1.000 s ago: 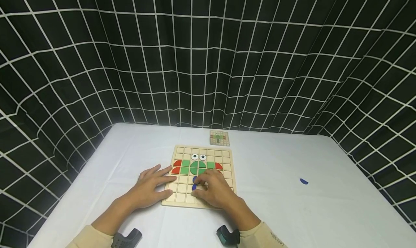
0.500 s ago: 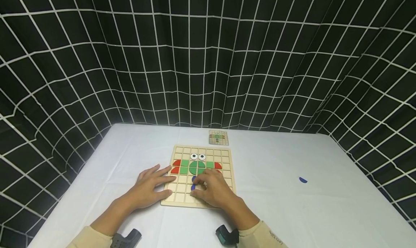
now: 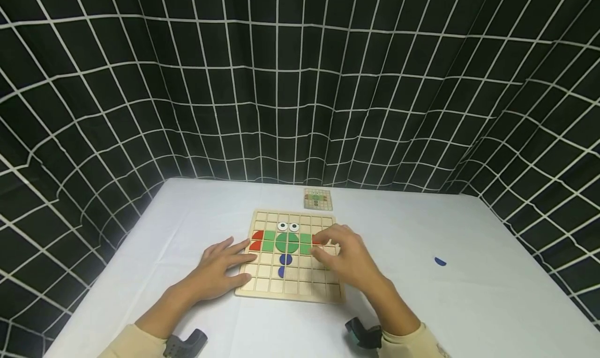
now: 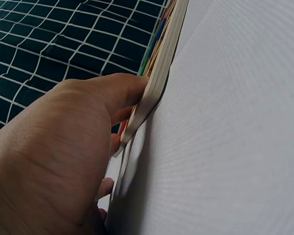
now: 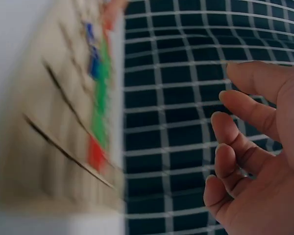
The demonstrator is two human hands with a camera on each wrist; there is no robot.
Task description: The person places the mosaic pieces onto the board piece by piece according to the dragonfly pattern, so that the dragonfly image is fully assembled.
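A wooden grid board (image 3: 309, 290) lies on the table, with green pieces (image 3: 287, 243), red pieces (image 3: 257, 240) and two eye discs (image 3: 288, 226) in its cells. Below the green ones, blue pieces (image 3: 286, 259) form a disc, with a single blue half-disc (image 3: 281, 271) under it. My left hand (image 3: 217, 272) rests on the board's left edge, fingers spread; the left wrist view shows its thumb at the board's edge. Over the board's right side hovers my right hand (image 3: 349, 256), partly hiding red pieces; in the right wrist view its fingers are loosely bent around nothing.
Beyond the board lies a small pattern card (image 3: 317, 199) with a similar picture. Another blue half-disc (image 3: 440, 261) lies on the white tablecloth (image 3: 398, 233) to the right. A black curtain (image 3: 281, 87) with white grid lines surrounds the table.
My right hand has left the blue pieces and moved right, uncovering the blue disc and the half-disc below it. The left hand has stayed at the board's left edge.
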